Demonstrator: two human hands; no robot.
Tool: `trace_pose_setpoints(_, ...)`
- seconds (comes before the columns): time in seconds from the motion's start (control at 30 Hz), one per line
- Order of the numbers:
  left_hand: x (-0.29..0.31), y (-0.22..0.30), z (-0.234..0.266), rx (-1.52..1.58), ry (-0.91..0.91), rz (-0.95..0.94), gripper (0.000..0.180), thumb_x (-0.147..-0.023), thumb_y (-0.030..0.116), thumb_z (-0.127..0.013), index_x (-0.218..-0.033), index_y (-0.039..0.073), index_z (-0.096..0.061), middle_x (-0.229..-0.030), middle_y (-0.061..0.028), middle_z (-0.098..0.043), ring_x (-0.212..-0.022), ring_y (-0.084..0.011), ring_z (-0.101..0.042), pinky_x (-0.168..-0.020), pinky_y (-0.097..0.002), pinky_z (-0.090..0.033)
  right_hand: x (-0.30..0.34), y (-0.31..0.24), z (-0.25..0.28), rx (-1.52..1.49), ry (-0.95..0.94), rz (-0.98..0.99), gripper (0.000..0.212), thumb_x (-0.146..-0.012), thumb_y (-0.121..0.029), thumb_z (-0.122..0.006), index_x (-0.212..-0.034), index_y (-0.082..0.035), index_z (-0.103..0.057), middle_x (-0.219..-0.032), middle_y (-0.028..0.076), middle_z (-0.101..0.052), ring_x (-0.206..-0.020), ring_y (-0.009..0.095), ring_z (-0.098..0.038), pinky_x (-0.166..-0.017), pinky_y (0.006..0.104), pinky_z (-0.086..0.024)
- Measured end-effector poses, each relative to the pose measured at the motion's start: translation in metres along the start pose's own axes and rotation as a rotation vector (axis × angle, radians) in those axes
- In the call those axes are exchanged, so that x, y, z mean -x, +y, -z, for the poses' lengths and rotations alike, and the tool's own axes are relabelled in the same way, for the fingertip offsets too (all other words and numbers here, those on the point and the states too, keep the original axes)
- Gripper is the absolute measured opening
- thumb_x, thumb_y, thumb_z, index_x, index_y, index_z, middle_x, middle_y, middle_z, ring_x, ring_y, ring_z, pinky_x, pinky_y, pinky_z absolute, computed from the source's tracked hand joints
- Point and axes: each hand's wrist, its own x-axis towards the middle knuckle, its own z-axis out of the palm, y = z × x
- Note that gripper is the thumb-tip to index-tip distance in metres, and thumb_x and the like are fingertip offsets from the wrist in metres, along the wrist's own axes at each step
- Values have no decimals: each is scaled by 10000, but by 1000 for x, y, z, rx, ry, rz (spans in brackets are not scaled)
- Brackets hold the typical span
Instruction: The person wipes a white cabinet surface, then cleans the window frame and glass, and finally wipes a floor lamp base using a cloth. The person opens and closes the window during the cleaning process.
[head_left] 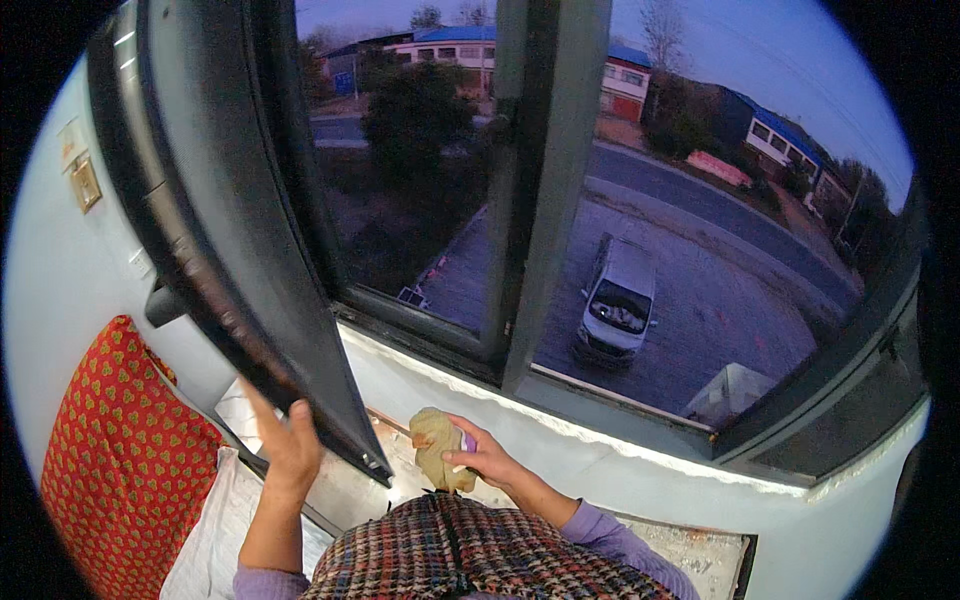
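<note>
My left hand (288,450) grips the lower edge of a tall, dark-framed panel (235,190) that looks like a window sash swung inward. The thumb lies on the near edge, and the fingers are partly hidden on the wall side. A metal strip runs along that edge. My right hand (486,457) is closed round a crumpled yellowish cloth (436,448) with a brownish stain, held in front of my body beside the panel's bottom corner. Something small, purple and white (467,444) shows between cloth and fingers; its kind is unclear.
A red patterned cushion (125,450) and white fabric (210,540) lie at the left by the wall. Ahead stands the dark window frame (545,200) above a white sill wall (600,455). Below is a pale, worn surface (690,550). Outside, a van (615,305) stands on paving.
</note>
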Motion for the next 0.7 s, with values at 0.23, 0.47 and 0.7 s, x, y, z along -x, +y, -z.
trace_pose_setpoints(0.23, -66, -5, -98, -58, 4, -339, 871, -826, -22, -637, -1523, -133, -127, -1515, -405, -222, -1385, -530, -292, -1159, -540, -243, 2, 8, -9, -84, 101, 79, 779, -845, -52, -764, -1514, -11, -369, -1416, 94, -525, -1281, 187, -511, -1099, 330, -398)
trace_pose_setpoints(0.47, -108, -26, -184, -125, 139, -422, 824, -843, 11, -615, -1528, -112, -174, -1501, -420, -186, -1325, -556, -304, -1103, -603, -285, 12, 21, -11, -99, 295, 78, 784, -846, -62, -765, -1508, 17, -353, -1393, 116, -541, -1253, 197, -536, -1074, 337, -430)
trace_pose_setpoints(0.7, -137, -66, -237, -242, 226, -481, 833, -861, 60, -635, -1530, -103, -166, -1460, -434, -201, -1245, -549, -331, -1066, -619, -309, 14, 35, -22, -71, 449, 90, 774, -826, -56, -765, -1496, 0, -381, -1385, 125, -545, -1257, 215, -540, -1064, 348, -437)
